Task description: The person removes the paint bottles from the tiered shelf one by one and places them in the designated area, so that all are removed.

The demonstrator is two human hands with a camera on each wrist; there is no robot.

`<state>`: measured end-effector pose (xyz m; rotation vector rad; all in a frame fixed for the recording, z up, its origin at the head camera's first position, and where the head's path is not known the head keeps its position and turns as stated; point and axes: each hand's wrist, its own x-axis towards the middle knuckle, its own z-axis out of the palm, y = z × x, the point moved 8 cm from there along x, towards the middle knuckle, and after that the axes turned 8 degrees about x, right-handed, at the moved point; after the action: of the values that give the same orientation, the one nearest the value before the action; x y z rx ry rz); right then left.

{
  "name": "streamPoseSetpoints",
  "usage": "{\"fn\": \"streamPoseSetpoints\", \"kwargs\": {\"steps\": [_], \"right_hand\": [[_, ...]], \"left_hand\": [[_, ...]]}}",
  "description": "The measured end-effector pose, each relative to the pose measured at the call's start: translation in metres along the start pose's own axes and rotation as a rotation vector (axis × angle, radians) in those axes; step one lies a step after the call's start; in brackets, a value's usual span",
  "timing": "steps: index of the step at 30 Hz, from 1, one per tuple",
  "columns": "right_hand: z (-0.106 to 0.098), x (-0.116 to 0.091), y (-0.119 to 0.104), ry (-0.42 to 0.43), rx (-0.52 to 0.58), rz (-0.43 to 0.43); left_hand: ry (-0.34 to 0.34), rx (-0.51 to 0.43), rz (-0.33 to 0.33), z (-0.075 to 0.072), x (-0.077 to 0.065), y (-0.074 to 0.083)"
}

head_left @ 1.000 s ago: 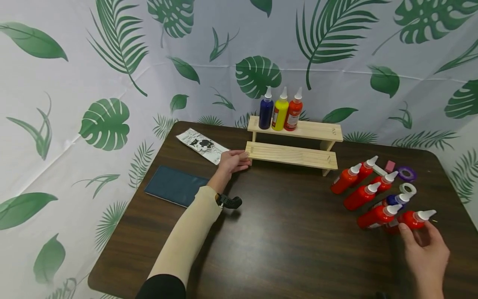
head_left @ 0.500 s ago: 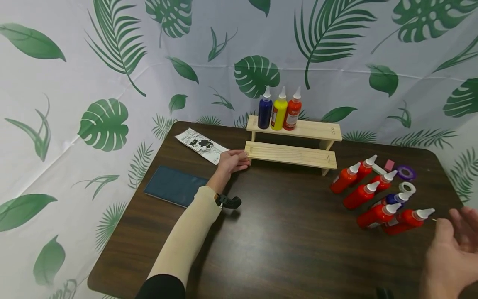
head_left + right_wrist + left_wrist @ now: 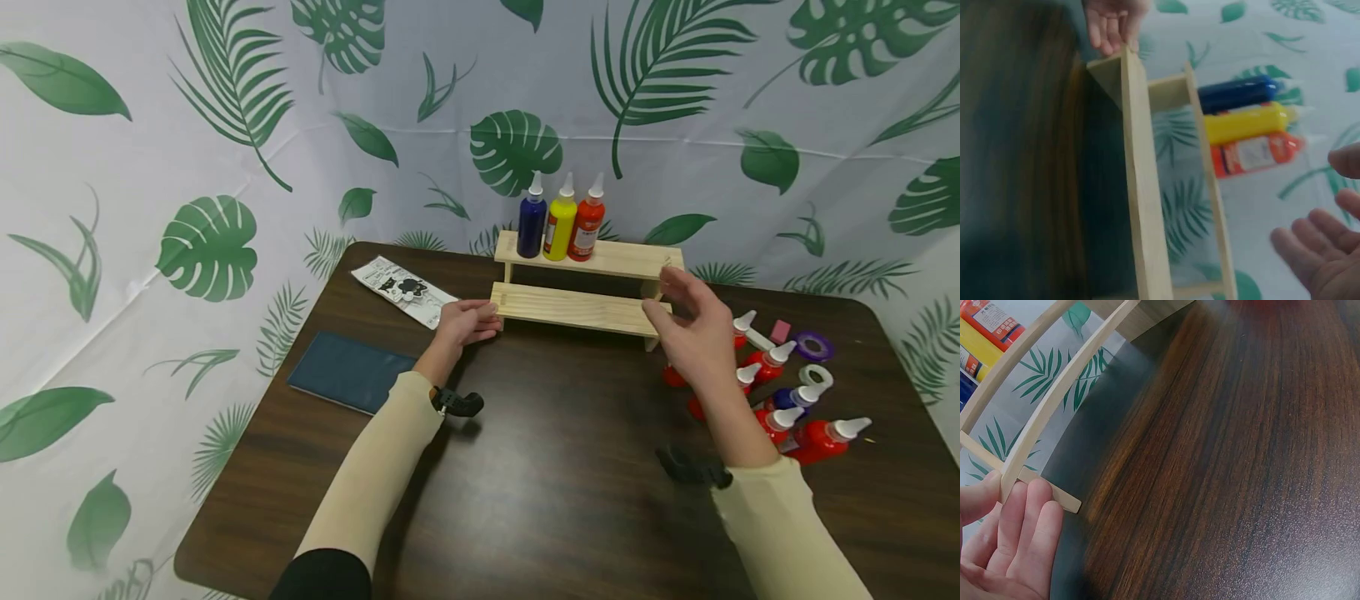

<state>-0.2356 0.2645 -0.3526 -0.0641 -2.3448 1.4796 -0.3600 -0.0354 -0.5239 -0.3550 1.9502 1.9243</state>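
Observation:
A two-step wooden rack [image 3: 577,308] stands at the back of the table. My left hand [image 3: 467,323] pinches the left end of its lower board between thumb and fingers, as the left wrist view shows too. On the upper board stand a dark blue bottle [image 3: 532,225], a yellow bottle [image 3: 560,227] and a red bottle [image 3: 587,229], all upright with white nozzle caps. My right hand [image 3: 699,333] hovers by the rack's right end, fingers apart and holding nothing; it hides part of that end. In the right wrist view its fingers [image 3: 1313,240] are clear of the wood.
Several red bottles [image 3: 817,440] and a blue bottle [image 3: 795,400] stand at the right, partly behind my right arm. Near them lie purple tape [image 3: 813,346], white tape [image 3: 816,375] and a pink block [image 3: 780,332]. A dark notebook [image 3: 348,369] and a white packet [image 3: 405,290] lie left.
My right hand let go of a red bottle at the right, swung out to the right edge, then came left and forward to the rack's right end. The left hand stays put.

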Motion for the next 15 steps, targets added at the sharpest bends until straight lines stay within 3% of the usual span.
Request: {"fn": "streamPoseSetpoints", "kwargs": {"steps": [4, 8, 15], "right_hand": [[0.034, 0.039, 0.003, -0.093, 0.018, 0.036], [0.057, 0.071, 0.003, -0.14, 0.016, 0.044], [0.084, 0.102, 0.004, -0.278, -0.081, 0.114]], "left_hand": [[-0.001, -0.001, -0.001, 0.0, 0.001, 0.001], [0.005, 0.006, -0.012, 0.0, 0.002, 0.002], [0.015, 0.006, -0.028, -0.003, 0.003, 0.0]]}}
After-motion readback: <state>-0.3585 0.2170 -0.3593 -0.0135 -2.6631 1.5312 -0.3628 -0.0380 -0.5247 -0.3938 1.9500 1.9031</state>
